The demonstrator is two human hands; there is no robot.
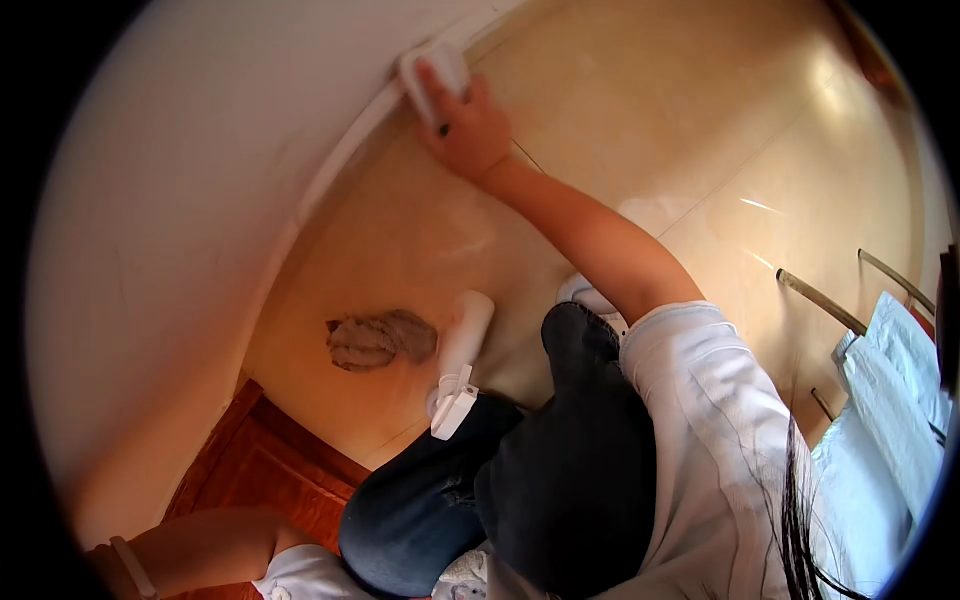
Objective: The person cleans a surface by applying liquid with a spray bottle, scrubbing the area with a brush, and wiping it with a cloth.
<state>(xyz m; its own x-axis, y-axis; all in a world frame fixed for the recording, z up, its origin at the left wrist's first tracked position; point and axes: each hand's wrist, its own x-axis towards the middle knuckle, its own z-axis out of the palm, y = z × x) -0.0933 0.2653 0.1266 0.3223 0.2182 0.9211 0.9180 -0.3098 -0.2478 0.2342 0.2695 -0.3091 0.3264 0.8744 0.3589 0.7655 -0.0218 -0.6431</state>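
Observation:
At the top of the view, my right hand (470, 125) is closed on a white block that looks like a sponge (437, 68). The sponge presses along the white baseboard (335, 165), where the wall meets the floor. My left forearm (190, 550) reaches out at the lower left with a pale band near the wrist; the hand itself is outside the picture. A white spray bottle (466, 330) with a trigger head is on the floor by my knee. Beside it lies a crumpled brown cloth (380, 340).
A pale wall (190, 200) rises on the left. A reddish-brown wooden door (265, 455) stands at the lower left. On the right are metal legs (820, 300) and light blue fabric (880, 420). My bent legs (570, 460) are close to the bottle on the tan floor (640, 110).

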